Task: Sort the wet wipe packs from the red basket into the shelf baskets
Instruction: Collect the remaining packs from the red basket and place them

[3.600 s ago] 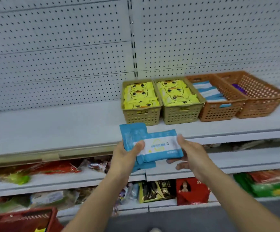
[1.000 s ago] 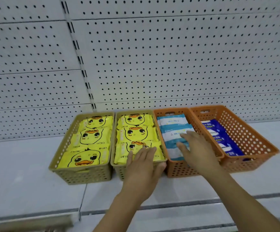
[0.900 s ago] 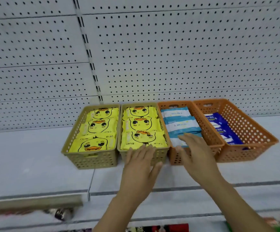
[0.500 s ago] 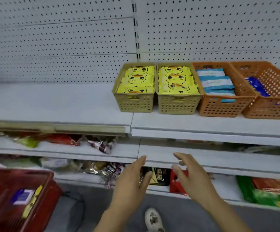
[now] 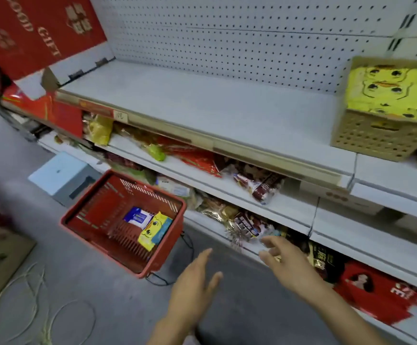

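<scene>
The red basket (image 5: 95, 217) stands on the grey floor at lower left. Inside it lie a dark blue and white wipe pack (image 5: 137, 216), a yellow duck-face pack (image 5: 149, 234) and a light blue pack (image 5: 163, 230) partly under the yellow one. My left hand (image 5: 195, 282) hovers open to the right of the basket, fingers spread and holding nothing. My right hand (image 5: 285, 260) is open too, in front of the low shelf. A tan shelf basket (image 5: 379, 135) full of yellow duck packs (image 5: 389, 95) sits at the top right edge.
A white shelf board (image 5: 202, 105) runs left of the tan basket. Lower shelves hold snack bags (image 5: 259, 185) and red boxes (image 5: 376, 292). A red gift box (image 5: 38, 28) leans at upper left. A white box (image 5: 60, 175), black cable (image 5: 185, 245) and loose string (image 5: 38, 302) lie on the floor.
My view has swung down and left from the shelf baskets to the red basket. Both hands, empty since the light blue packs went into the orange basket, have dropped toward the floor.
</scene>
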Tool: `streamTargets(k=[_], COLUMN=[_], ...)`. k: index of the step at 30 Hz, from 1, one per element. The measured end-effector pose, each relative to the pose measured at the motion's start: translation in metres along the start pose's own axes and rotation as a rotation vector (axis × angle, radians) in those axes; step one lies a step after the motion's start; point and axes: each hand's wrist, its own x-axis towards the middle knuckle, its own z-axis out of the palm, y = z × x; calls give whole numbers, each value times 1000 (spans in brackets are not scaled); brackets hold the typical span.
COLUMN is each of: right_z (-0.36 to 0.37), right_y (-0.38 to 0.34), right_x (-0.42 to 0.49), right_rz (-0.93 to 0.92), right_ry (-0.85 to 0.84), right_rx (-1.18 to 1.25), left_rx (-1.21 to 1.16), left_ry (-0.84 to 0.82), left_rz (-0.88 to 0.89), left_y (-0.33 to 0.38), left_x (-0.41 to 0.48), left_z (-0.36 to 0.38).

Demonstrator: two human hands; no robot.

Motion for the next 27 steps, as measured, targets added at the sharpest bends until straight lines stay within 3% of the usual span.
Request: streamTargets(k=[6,9,13,16,21,24,27], right_z=[110,154,205,251,318,348,370], right_y=[-93,-122,-148,-153,-137,-127,-121], right_x=[109,161,222,259,317,344,364], right_rz=[-1,6,-202,-366,-265,-238,-288], right_ry=[-134,-115,-77,-212,-544,-607,-595], right_rx=[7,-85,-340,-476,-694,-845,-981], left_rx=[-148,-245,-370,-475,-633,-753,-910], left_ry=[-18,-28,-18,-26,55,60,255], left_rz=[-223,-329,-443,-566,-809,-935,-964], left_y=[-126,-187,-253,-298,-361,-391,-411], left_x=[58,95,155,199,263,297,329], left_z=[-74,-94,-101,-94,-79,-70,-57])
